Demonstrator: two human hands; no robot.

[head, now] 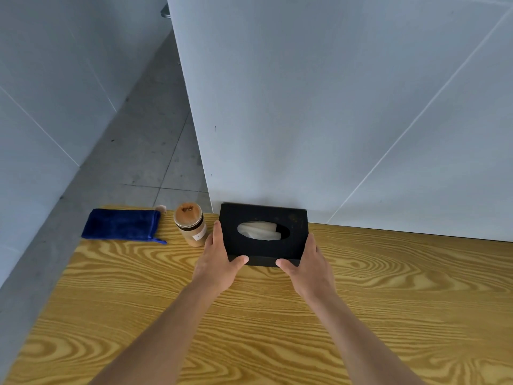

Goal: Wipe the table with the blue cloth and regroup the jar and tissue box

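Observation:
A black tissue box (263,218) with white tissue in its oval slot stands at the table's far edge against the white wall. My left hand (219,259) grips its left side and my right hand (308,266) grips its right side, thumbs on the front edge. A small jar (191,225) with a brown lid stands just left of the box, beside my left hand's fingers. The folded blue cloth (122,224) lies at the far left corner of the table, left of the jar.
The wooden table (277,315) has a yellow grain surface; its left edge runs diagonally down to the lower left. A white panelled wall (333,107) rises behind the table. Grey tiled floor (144,151) shows beyond the left corner.

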